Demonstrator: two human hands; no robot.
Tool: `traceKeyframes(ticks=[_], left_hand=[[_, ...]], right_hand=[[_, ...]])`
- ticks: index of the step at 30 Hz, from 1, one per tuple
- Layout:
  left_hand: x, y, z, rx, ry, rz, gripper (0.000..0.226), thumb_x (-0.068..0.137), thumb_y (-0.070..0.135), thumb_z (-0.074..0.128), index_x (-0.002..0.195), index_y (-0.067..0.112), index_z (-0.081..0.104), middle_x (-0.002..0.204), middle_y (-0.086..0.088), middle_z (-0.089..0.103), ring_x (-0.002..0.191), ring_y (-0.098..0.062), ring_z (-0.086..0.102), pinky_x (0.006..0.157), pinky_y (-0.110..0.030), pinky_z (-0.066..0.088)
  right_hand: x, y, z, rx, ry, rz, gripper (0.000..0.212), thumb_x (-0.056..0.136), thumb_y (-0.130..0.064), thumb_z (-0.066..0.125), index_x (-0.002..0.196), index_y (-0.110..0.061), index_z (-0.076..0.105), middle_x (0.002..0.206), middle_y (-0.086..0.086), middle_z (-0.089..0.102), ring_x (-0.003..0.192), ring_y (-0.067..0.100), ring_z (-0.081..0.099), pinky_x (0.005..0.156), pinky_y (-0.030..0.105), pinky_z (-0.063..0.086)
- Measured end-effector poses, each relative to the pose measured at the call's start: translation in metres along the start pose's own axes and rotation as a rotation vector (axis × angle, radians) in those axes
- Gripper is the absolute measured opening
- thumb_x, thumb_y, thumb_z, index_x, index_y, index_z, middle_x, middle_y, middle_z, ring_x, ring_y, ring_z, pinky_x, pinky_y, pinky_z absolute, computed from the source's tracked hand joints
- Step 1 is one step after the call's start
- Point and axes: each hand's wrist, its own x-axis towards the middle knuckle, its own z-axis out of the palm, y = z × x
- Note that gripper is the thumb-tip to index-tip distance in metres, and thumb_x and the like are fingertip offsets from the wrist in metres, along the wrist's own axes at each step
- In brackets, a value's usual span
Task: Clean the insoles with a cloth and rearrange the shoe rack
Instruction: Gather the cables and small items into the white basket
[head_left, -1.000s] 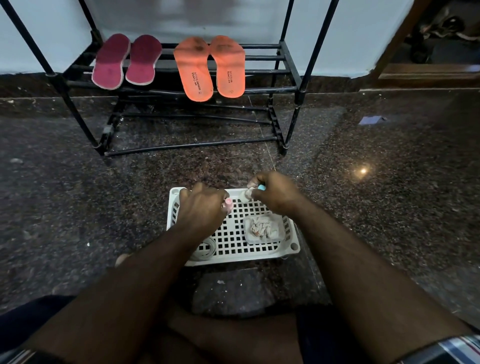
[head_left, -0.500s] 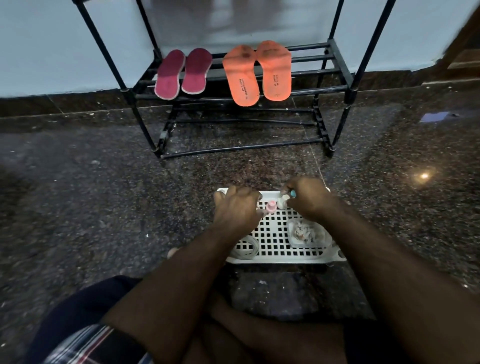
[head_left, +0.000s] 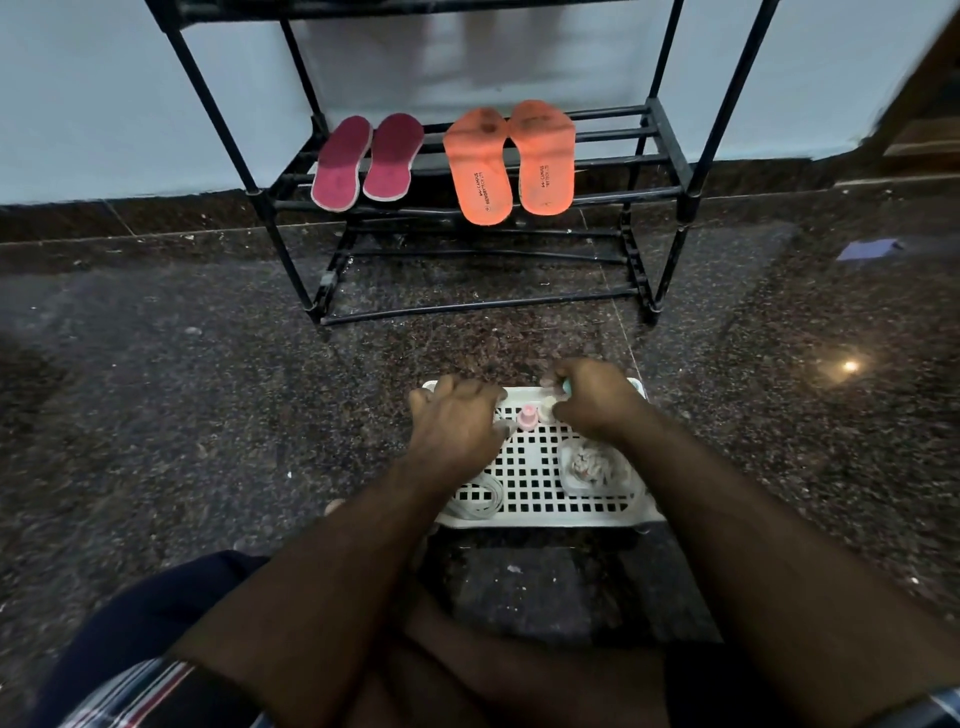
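Two pairs of insoles lie on the black shoe rack (head_left: 660, 156) against the wall: a maroon pair (head_left: 366, 161) on the left and an orange pair (head_left: 511, 161) on the right. On the floor in front of me sits a white perforated basket (head_left: 540, 512). My left hand (head_left: 457, 421) is curled over the basket's far left rim, its thumb beside a small pink bottle (head_left: 527, 415). My right hand (head_left: 597, 397) grips a small teal-tipped object (head_left: 568, 387) at the far rim, next to a cream bottle (head_left: 545, 408). No cloth is clearly visible.
In the basket are a clear tub of crumpled bits (head_left: 592, 467) and a coiled white strap (head_left: 478, 501). A purple scrap (head_left: 867, 249) lies on the dark granite floor to the right. My crossed legs are just behind the basket.
The view has shifted, so the rack and basket now sit further right in it. Both hands stay at the basket's far rim. The pink bottle now stands apart from my left thumb.
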Motion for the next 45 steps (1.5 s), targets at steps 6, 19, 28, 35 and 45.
traceKeyframes(ticks=[6, 19, 28, 35, 45], left_hand=[[0.009, 0.034, 0.001, -0.06, 0.006, 0.042, 0.045, 0.094, 0.049, 0.056, 0.135, 0.031, 0.052, 0.138, 0.005, 0.058, 0.128, -0.019, 0.043, 0.099, -0.047, 0.027], [0.013, 0.041, 0.009, -0.041, -0.023, -0.004, 0.038, 0.095, 0.044, 0.057, 0.131, 0.031, 0.057, 0.125, 0.003, 0.068, 0.124, -0.022, 0.048, 0.096, -0.047, 0.029], [0.016, 0.048, 0.008, -0.063, -0.015, -0.014, 0.04, 0.096, 0.049, 0.055, 0.133, 0.032, 0.055, 0.123, 0.004, 0.069, 0.125, -0.022, 0.049, 0.097, -0.046, 0.028], [0.027, 0.051, 0.004, -0.084, -0.012, 0.003, 0.028, 0.095, 0.044, 0.059, 0.122, 0.035, 0.061, 0.116, 0.008, 0.07, 0.121, -0.021, 0.052, 0.096, -0.047, 0.029], [0.038, 0.055, -0.002, -0.105, -0.038, 0.031, 0.024, 0.096, 0.041, 0.058, 0.12, 0.034, 0.062, 0.118, 0.007, 0.07, 0.118, -0.02, 0.055, 0.103, -0.05, 0.028]], right_hand=[[0.0, 0.009, -0.016, 0.172, 0.013, 0.085, 0.018, 0.092, -0.016, 0.055, 0.104, -0.018, 0.068, 0.102, 0.004, 0.07, 0.092, 0.02, 0.065, 0.087, 0.036, 0.053], [-0.004, 0.015, -0.009, -0.11, 0.041, 0.077, 0.022, 0.083, -0.006, 0.069, 0.092, -0.026, 0.069, 0.1, 0.002, 0.07, 0.091, 0.018, 0.065, 0.081, 0.033, 0.055], [-0.001, 0.013, -0.004, -0.189, -0.007, 0.066, 0.018, 0.083, -0.007, 0.064, 0.097, -0.017, 0.07, 0.1, 0.004, 0.069, 0.09, 0.019, 0.064, 0.076, 0.028, 0.053], [-0.001, 0.019, -0.007, -0.121, -0.013, 0.108, 0.013, 0.086, -0.006, 0.064, 0.093, -0.017, 0.067, 0.093, 0.002, 0.067, 0.086, 0.018, 0.063, 0.075, 0.03, 0.053], [-0.002, 0.028, -0.021, 0.015, 0.0, 0.151, 0.025, 0.083, 0.0, 0.063, 0.087, -0.024, 0.068, 0.091, -0.004, 0.069, 0.083, 0.012, 0.064, 0.076, 0.032, 0.057]])
